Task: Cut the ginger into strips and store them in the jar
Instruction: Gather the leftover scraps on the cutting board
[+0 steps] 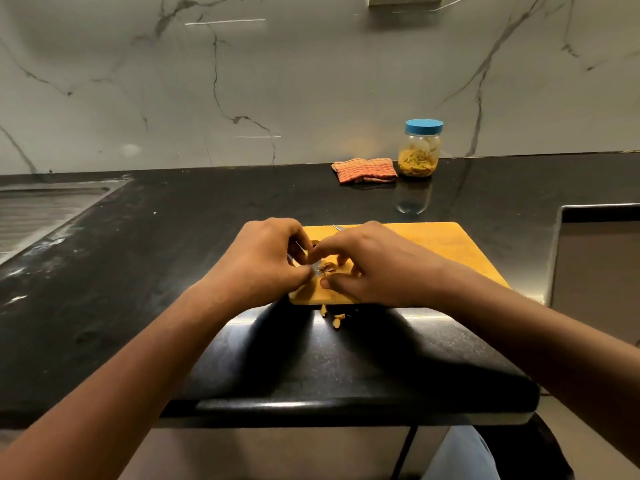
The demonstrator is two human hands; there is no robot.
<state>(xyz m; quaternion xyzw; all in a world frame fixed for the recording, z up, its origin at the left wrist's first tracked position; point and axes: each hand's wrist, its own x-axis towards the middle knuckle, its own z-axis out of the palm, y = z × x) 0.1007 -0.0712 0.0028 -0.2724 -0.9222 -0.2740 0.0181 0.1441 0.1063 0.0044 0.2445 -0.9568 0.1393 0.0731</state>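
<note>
Striped cloth point(364, 170) on black counter point(194, 216) near sink point(41, 209).

- Yellow-orange cutting board point(433, 244)
- Glossy black counter point(207, 216)
- Jar point(419, 152): blue lid, yellow strips inside
- Orange-and-grey striped cloth point(365, 170)
- White wall point(311, 81), grey marble veins

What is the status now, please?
Both hands, left hand and right hand, working ginger on cutting board. Jar capped, far back. Nothing blocking.
</note>
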